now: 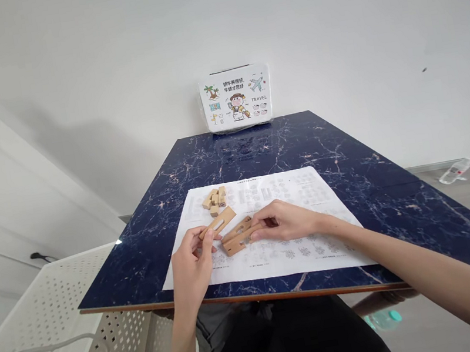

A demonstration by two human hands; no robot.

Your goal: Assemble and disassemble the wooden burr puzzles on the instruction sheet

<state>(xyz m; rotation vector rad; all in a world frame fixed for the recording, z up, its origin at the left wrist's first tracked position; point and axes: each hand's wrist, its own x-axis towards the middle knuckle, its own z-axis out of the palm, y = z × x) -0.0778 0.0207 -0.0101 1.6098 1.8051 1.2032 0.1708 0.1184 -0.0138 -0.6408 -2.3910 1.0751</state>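
Pinched in my left hand (pixel 195 259) is a flat wooden puzzle piece (pixel 223 218) with a long slot, tilted up to the right. My right hand (pixel 284 220) has its thumb and fingers closed on a notched wooden puzzle piece (pixel 235 243), marked on its end. Just behind that piece shows another wooden piece (pixel 241 225) with a mark on it; whether my right fingers grip it too I cannot tell. Farther back on the printed instruction sheet (pixel 215 274) lies a small group of wooden blocks (pixel 215 199).
The sheet lies on a dark blue marble-patterned table (pixel 141 262). A white cartoon-printed case (pixel 237 98) leans against the wall at the back. Left of the table stands a white perforated basket (pixel 71 297) with a cable (pixel 43 349). Plastic bottles (pixel 457 170) lie on the floor at right.
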